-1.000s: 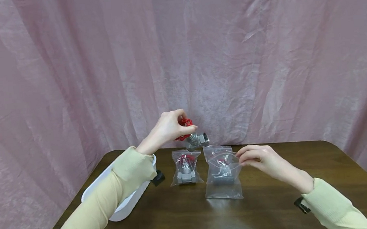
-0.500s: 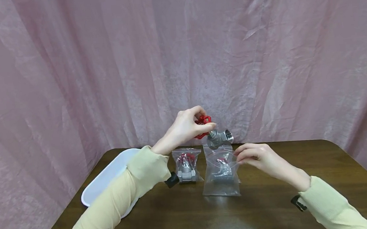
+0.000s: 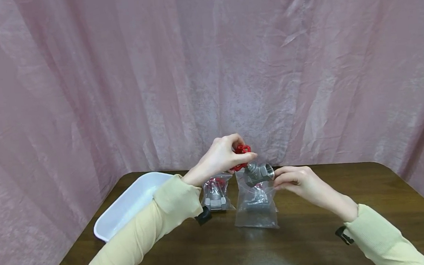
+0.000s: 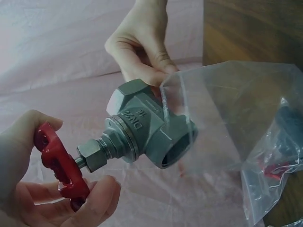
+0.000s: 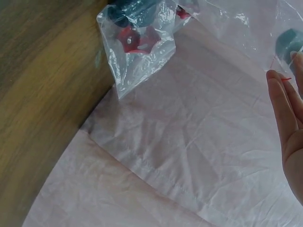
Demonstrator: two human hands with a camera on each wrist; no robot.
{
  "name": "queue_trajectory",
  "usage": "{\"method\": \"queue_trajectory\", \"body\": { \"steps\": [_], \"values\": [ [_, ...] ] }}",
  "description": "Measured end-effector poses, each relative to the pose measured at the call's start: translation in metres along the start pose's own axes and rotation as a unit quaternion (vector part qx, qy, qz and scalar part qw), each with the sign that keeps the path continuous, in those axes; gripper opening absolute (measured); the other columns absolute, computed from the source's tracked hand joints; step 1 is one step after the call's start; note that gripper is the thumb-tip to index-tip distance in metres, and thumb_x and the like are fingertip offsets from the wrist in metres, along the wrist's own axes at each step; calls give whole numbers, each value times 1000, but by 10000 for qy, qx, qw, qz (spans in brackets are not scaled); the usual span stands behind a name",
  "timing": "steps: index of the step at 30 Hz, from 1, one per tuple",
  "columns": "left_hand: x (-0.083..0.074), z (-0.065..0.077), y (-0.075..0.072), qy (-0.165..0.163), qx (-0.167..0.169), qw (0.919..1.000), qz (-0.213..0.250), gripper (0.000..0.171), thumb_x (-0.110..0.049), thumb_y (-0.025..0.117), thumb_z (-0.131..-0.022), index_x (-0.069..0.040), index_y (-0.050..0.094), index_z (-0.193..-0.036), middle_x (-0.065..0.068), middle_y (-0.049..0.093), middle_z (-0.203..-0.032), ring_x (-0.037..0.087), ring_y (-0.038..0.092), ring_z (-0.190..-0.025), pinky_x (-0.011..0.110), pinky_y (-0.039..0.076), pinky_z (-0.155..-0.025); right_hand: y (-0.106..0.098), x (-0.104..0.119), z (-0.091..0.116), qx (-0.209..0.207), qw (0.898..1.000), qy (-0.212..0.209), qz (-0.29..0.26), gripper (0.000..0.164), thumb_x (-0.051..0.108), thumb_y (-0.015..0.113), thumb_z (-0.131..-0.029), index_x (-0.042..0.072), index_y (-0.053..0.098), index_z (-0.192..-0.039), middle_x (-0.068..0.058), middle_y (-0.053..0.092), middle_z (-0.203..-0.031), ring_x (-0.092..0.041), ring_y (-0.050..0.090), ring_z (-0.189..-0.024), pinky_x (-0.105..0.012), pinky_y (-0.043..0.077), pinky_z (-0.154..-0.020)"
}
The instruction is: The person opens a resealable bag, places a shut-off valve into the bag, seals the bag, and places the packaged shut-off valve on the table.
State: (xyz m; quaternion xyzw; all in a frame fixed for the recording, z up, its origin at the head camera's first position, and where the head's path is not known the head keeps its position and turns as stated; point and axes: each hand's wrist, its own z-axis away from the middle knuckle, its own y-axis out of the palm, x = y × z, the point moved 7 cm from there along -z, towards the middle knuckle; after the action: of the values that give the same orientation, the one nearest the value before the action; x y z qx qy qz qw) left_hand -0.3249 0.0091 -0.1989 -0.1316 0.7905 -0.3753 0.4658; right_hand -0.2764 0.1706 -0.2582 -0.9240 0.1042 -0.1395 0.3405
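My left hand (image 3: 223, 156) grips the red handwheel (image 4: 64, 165) of a metal gate valve (image 3: 258, 174), which hangs tilted over the table. In the left wrist view the valve body (image 4: 144, 125), marked DN20 16, overlaps the mouth of a clear zip bag (image 4: 222, 109). My right hand (image 3: 295, 180) pinches that bag's rim between thumb and fingers, seen also in the right wrist view as the right hand (image 5: 289, 118). One body end of the valve lies at the bag's opening, close to the right fingertips. The bag's lower part (image 3: 256, 217) hangs down, see-through.
Behind the held bag stands another bagged valve (image 5: 137, 38) with a red handwheel. To its left is a second bagged valve (image 3: 215, 195). A white tray (image 3: 127, 205) is at the left of the brown table (image 3: 301, 242). A pink curtain (image 3: 268, 81) closes off the back.
My left hand has carried the valve to the right, then lowered it to the mouth of the bag. The right hand has stayed nearly in place, holding the bag rim.
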Motion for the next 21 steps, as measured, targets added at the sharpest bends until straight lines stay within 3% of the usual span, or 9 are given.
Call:
{"method": "queue_trajectory", "body": {
  "steps": [6, 15, 21],
  "values": [
    [2, 0, 7, -129, 57, 9979, -632, 29, -38, 70, -74, -13, 56, -80, -5, 59, -66, 10, 54, -57, 26, 44, -50, 3, 4, 0, 57, 9999, -108, -7, 29, -12, 74, -60, 10, 67, -78, -4, 63, -91, -19, 60, -79, -16, 45, -67],
    [4, 2, 20, -412, 304, 9968, -614, 28, -34, 69, -74, -10, 55, -79, 0, 59, -66, 13, 55, -48, 27, 45, -44, 9, 8, 1, 210, 9994, -264, -32, 30, -12, 74, -61, 9, 67, -81, -7, 62, -92, -17, 60, -79, -17, 44, -68],
    [9, 4, 31, -374, 322, 9931, -1067, 31, -35, 70, -71, -9, 55, -77, -2, 57, -63, 11, 52, -46, 24, 43, -43, 13, 11, 0, 165, 9989, -412, -126, 32, -12, 75, -59, 8, 67, -83, -7, 62, -93, -18, 60, -76, -18, 45, -66]
  ]
}}
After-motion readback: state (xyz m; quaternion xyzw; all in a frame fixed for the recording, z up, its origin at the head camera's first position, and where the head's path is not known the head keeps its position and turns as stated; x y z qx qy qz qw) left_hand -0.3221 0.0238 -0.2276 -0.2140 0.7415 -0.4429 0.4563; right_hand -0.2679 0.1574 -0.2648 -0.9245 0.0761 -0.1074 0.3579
